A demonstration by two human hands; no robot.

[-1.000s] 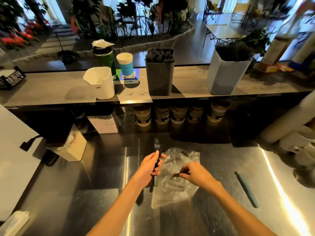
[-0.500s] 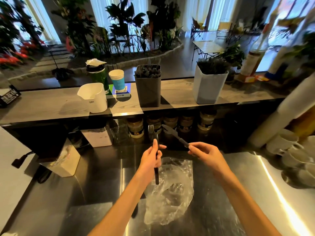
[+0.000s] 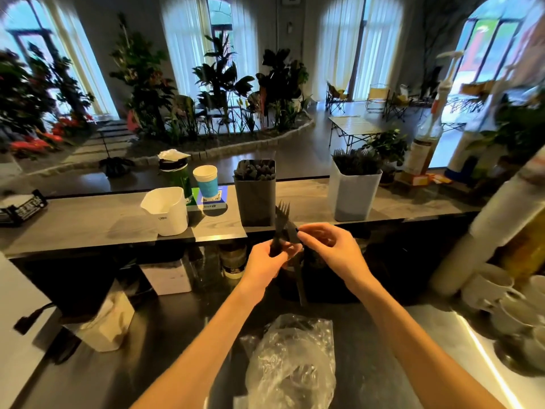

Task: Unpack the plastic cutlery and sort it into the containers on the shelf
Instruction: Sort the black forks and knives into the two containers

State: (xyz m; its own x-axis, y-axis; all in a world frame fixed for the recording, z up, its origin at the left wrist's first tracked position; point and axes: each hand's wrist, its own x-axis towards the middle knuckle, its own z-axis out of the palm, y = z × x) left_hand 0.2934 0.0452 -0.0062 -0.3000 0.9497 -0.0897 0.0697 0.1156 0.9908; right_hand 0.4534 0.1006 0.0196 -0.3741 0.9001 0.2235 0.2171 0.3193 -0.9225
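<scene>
My left hand (image 3: 267, 262) grips a black plastic fork (image 3: 281, 219) upright, tines up, just below the shelf edge. My right hand (image 3: 330, 249) pinches a second black piece of cutlery (image 3: 293, 233) and holds it against the fork. A crumpled clear plastic bag (image 3: 290, 364) lies on the steel counter near me. On the shelf stand a dark grey container (image 3: 256, 199) full of black cutlery, a white container (image 3: 354, 193) holding black forks, and an empty white cup-shaped container (image 3: 166, 211).
The wooden shelf (image 3: 88, 222) also bears a blue-and-white paper cup (image 3: 206, 181), a green can and a black box at far left. Jars sit under the shelf. White mugs (image 3: 501, 293) and tall cup stacks stand at the right; a tissue box (image 3: 103, 323) at the left.
Both hands rose from the bag toward the shelf. My right hand drew a piece out of the bag and brought it against the fork in my left hand. The view tilted up.
</scene>
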